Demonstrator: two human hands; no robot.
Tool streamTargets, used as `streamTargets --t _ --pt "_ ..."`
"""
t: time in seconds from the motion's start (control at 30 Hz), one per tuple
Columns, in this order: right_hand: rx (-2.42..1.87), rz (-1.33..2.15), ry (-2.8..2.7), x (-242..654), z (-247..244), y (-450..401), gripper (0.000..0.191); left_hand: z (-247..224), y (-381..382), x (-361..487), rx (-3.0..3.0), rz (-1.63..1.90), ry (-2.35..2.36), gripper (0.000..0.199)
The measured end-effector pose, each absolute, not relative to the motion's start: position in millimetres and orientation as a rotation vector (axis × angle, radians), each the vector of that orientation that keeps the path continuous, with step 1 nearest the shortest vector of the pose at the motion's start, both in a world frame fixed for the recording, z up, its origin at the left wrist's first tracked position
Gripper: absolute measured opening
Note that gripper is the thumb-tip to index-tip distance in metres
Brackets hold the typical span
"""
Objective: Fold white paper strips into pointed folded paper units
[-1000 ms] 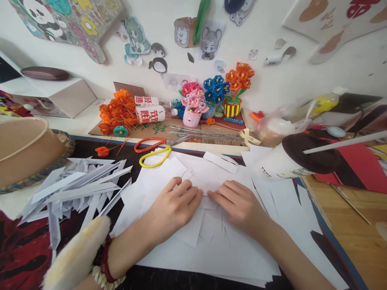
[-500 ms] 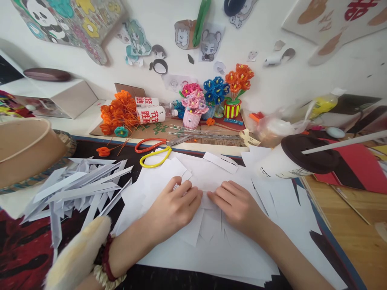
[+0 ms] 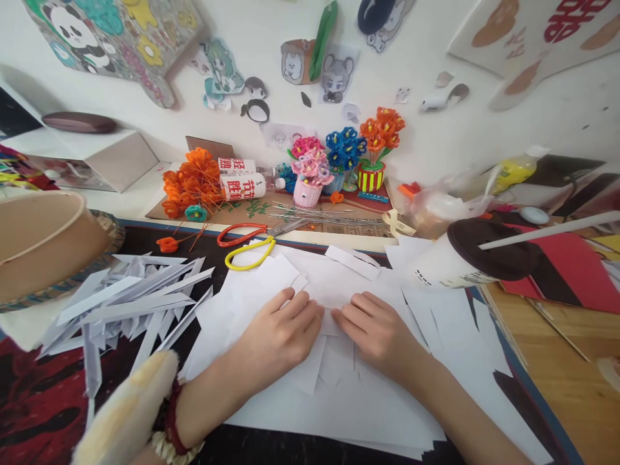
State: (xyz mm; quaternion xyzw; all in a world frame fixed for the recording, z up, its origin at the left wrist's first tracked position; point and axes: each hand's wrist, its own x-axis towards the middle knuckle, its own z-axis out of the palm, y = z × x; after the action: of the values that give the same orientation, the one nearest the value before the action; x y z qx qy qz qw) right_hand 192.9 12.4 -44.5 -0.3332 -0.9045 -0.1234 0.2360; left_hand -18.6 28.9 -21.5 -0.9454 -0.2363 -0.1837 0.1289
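Observation:
My left hand (image 3: 285, 329) and my right hand (image 3: 380, 329) face each other over the middle of the desk, fingers curled and thumbs hidden beneath. Between their fingertips lies a small piece of white paper (image 3: 330, 325), which both pinch by its ends. Under them spreads a layer of loose white paper sheets (image 3: 358, 407). To the left of my left hand is a heap of folded paper strips (image 3: 130, 300). Scissors (image 3: 276, 230) with one orange and one yellow handle rest beyond my left hand, on the paper's far edge.
A lidded cup (image 3: 448, 265) with a straw leans in from the right. At the left stands a tan basket (image 3: 43, 252). Along the wall are orange pipe-cleaner flowers (image 3: 194, 177), plastic bottles (image 3: 247, 186), small flower pots (image 3: 372, 175) and thin wires (image 3: 329, 214). A plush item (image 3: 128, 407) is beside my left wrist.
Both hands stay in nearly the same place on the paper. The upper fingers of my left hand have drawn closer together, and the view has shifted slightly.

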Motion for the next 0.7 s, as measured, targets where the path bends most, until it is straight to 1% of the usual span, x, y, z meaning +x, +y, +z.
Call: streamTargets --t 0.13,0.5,0.57,0.7 --pt "-0.923 -0.328 -2.476 192 -44 13 0.034 -22 29 -18 -2.746 -0.482 -0.772 0.021" --pt "-0.921 -0.288 -2.448 190 -41 14 0.035 -22 36 -25 -2.825 -0.582 -0.993 0.029" --pt "-0.916 -0.277 -2.45 190 -40 14 0.035 -23 38 -27 -2.863 -0.593 -1.055 0.035" --pt "-0.915 -0.258 -2.455 191 -40 14 0.037 -23 43 -31 -2.948 -0.575 -1.16 0.054"
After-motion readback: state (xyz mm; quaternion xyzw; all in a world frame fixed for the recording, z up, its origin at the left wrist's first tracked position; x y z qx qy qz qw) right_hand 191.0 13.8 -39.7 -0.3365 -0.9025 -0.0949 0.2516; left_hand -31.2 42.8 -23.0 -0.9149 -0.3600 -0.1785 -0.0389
